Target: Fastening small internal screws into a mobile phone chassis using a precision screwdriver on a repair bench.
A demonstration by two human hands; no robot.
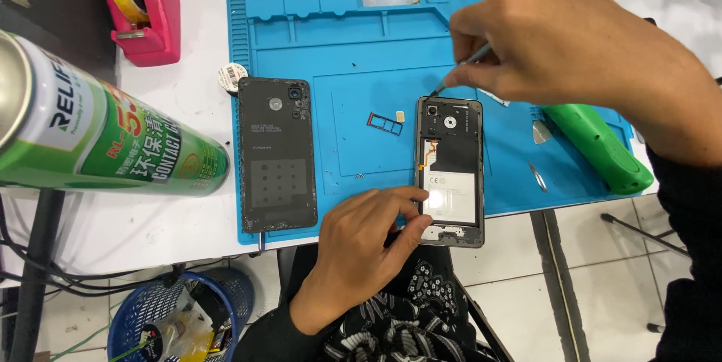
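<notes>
While gripped, phone beside left hand.

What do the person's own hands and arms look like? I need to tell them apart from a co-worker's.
Both hands, left hand and right hand, are bare: no gloves, rings or watch visible. Each arm ends in a plain black long sleeve reaching the wrist.

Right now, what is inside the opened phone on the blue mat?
Inside the opened phone: a white-labelled battery, an orange flex cable, a black cover and a round part near the top. The left hand covers its lower left edge.
</notes>
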